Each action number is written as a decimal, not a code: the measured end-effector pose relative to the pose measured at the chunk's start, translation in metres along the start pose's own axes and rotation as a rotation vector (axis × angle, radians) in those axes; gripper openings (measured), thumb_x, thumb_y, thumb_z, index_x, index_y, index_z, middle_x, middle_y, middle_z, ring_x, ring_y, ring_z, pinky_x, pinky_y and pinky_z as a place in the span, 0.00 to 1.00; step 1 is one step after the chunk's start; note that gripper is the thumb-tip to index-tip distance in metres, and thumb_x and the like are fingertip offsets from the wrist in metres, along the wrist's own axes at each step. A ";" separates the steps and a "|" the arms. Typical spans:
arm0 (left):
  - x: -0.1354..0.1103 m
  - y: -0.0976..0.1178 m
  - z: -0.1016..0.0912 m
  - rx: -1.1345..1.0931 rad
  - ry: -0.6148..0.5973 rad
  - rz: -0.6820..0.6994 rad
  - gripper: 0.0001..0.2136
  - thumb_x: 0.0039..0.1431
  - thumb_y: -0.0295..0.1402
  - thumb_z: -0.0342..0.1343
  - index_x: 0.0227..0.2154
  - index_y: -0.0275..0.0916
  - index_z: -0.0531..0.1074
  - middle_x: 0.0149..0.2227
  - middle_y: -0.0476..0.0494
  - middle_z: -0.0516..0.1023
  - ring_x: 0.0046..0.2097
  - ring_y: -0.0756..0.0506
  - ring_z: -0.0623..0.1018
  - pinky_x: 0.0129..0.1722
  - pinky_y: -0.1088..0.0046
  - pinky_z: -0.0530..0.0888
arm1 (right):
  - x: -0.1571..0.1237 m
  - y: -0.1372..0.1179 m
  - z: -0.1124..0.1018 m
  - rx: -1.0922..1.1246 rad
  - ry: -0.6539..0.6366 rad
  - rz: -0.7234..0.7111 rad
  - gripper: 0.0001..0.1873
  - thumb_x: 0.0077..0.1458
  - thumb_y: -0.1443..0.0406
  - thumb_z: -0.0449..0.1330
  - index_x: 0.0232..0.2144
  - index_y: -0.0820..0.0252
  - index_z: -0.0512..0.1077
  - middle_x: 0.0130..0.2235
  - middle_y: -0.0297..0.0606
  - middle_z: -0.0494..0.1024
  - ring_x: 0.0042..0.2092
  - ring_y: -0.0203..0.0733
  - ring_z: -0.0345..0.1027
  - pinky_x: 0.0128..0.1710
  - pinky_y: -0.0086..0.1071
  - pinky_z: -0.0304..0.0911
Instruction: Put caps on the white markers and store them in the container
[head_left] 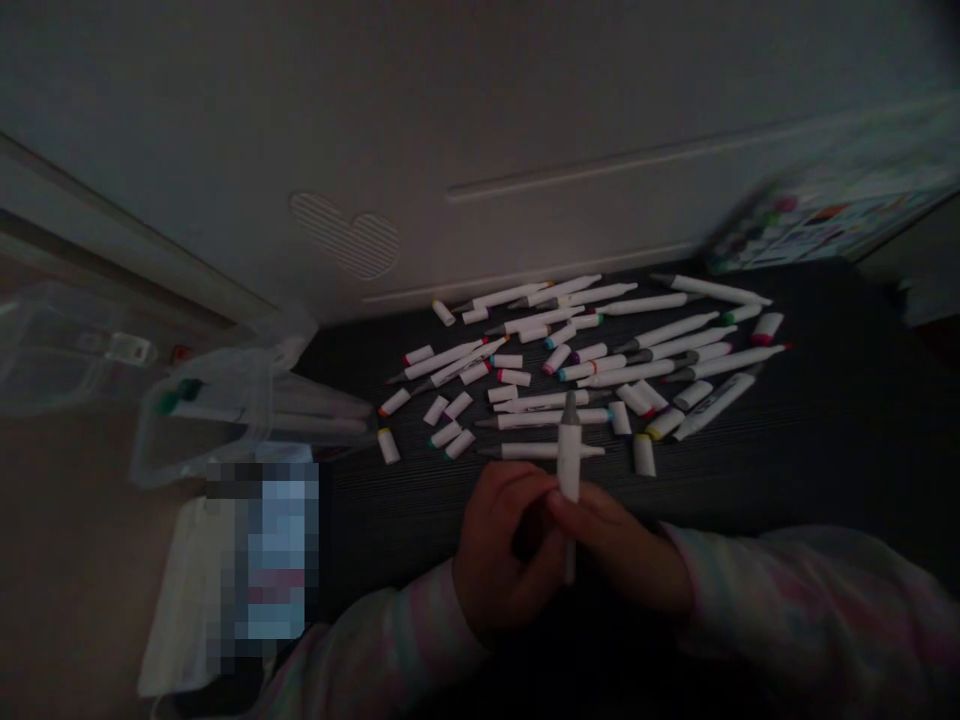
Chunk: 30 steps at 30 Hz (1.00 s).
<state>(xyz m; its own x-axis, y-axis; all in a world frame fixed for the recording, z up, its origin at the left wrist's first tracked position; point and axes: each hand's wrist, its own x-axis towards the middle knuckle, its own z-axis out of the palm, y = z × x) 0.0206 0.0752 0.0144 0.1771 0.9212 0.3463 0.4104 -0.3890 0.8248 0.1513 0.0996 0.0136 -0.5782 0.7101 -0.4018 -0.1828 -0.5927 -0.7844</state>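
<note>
My right hand [622, 550] pinches a white marker [569, 460] that stands upright, its grey tip pointing away from me. My left hand [499, 555] is curled right beside it, fingers closed against the marker's lower part. Both hands hover over the near edge of a dark mat [825, 440]. Beyond them lie several white markers [630, 350] and loose coloured caps [450, 420], scattered across the mat. The light is dim.
A clear plastic box [202, 420] holding markers stands at the left, with another clear container [60, 345] behind it. A white packet [187, 600] lies at the lower left. A colourful printed sheet [840, 215] leans at the back right against a white panel [450, 130].
</note>
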 end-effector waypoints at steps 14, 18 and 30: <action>0.003 0.000 0.001 0.050 0.035 -0.041 0.13 0.50 0.24 0.48 0.40 0.40 0.63 0.37 0.42 0.69 0.39 0.46 0.71 0.37 0.68 0.70 | 0.001 0.004 -0.002 0.076 0.019 -0.062 0.17 0.52 0.53 0.52 0.33 0.61 0.66 0.21 0.29 0.60 0.22 0.30 0.51 0.20 0.25 0.49; 0.005 -0.002 0.001 0.032 0.040 -0.059 0.12 0.50 0.24 0.49 0.39 0.39 0.63 0.37 0.43 0.69 0.39 0.46 0.71 0.37 0.69 0.70 | 0.005 0.008 -0.006 0.041 0.058 -0.110 0.20 0.55 0.52 0.44 0.26 0.61 0.64 0.19 0.29 0.60 0.20 0.31 0.50 0.21 0.28 0.49; 0.005 -0.003 0.001 -0.003 0.031 -0.173 0.11 0.53 0.25 0.48 0.40 0.39 0.63 0.37 0.44 0.68 0.39 0.48 0.69 0.37 0.71 0.68 | 0.005 0.006 -0.005 0.063 0.015 -0.093 0.10 0.55 0.59 0.50 0.33 0.60 0.62 0.21 0.28 0.64 0.23 0.31 0.55 0.24 0.26 0.52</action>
<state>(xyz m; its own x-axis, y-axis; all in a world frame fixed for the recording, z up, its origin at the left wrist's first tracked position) 0.0209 0.0811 0.0134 0.0764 0.9741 0.2129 0.4295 -0.2248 0.8747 0.1515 0.1012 0.0044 -0.5449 0.7683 -0.3359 -0.2851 -0.5465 -0.7874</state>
